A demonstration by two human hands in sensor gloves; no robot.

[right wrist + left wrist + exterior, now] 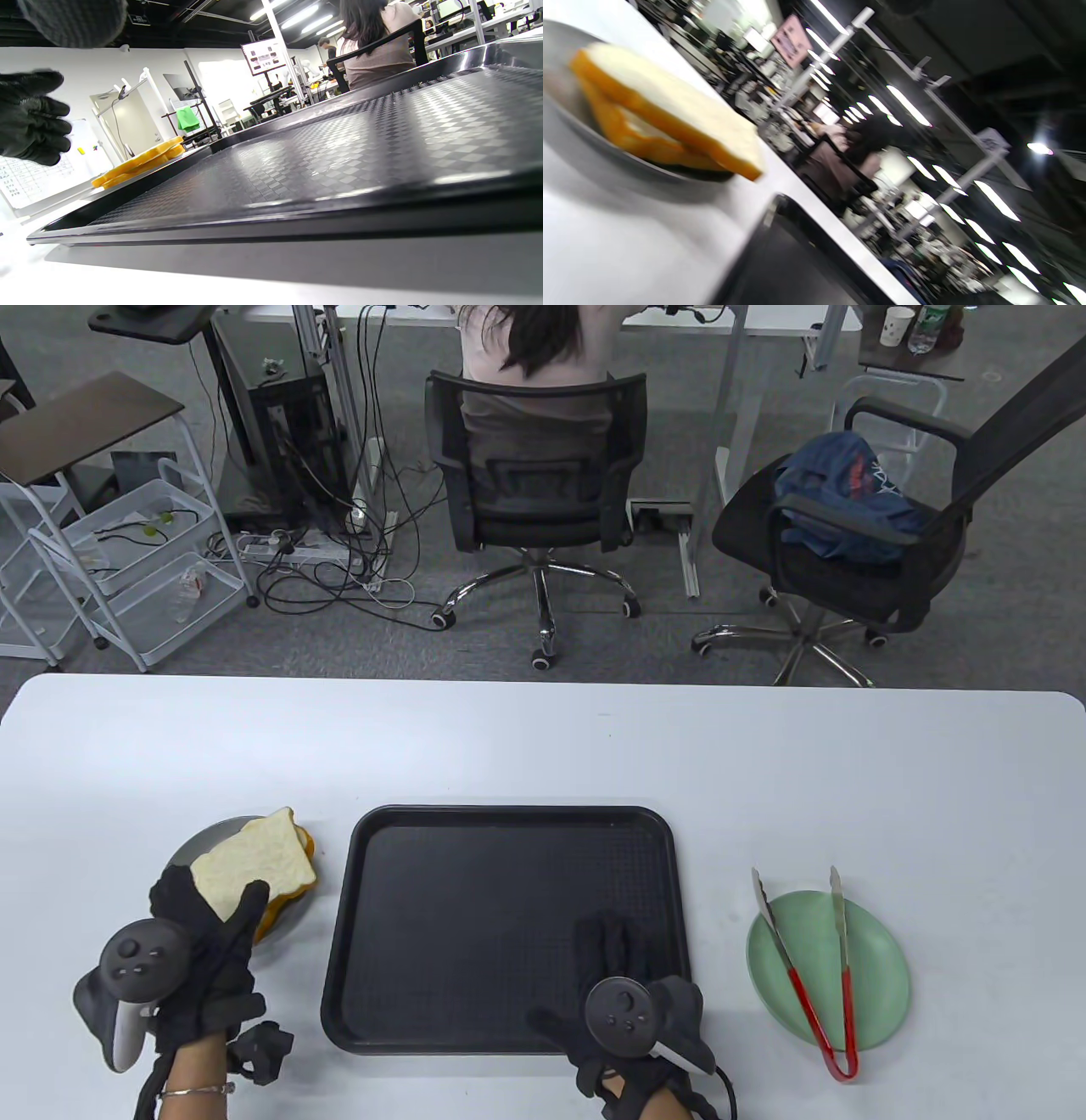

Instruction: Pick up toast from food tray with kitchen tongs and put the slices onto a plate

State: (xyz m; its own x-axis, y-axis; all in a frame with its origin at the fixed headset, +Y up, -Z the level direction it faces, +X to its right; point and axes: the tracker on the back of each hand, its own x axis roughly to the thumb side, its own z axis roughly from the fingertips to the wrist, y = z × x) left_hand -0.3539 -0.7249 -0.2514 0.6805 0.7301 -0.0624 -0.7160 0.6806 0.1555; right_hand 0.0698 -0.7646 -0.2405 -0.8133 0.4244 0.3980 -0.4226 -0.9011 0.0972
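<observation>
Several toast slices lie stacked on a grey plate point(188, 848) left of the tray. My left hand point(212, 903) grips the near corner of the top toast slice point(250, 857), which sits tilted over the yellow-crusted slices below point(649, 146). The black food tray point(509, 916) holds no toast. On its near right part my right hand point(611, 942) lies flat with straight fingers. The tongs point(802, 988), metal with red handles, lie spread on a green plate point(882, 976) to the right, untouched. In the right wrist view the tray point(339, 148) fills the frame and the toast point(140, 163) shows beyond it.
The white table point(543, 738) stretches past the tray to its far edge. Beyond it stand two office chairs point(539, 487), one with a person seated, and a white wire cart point(144, 560).
</observation>
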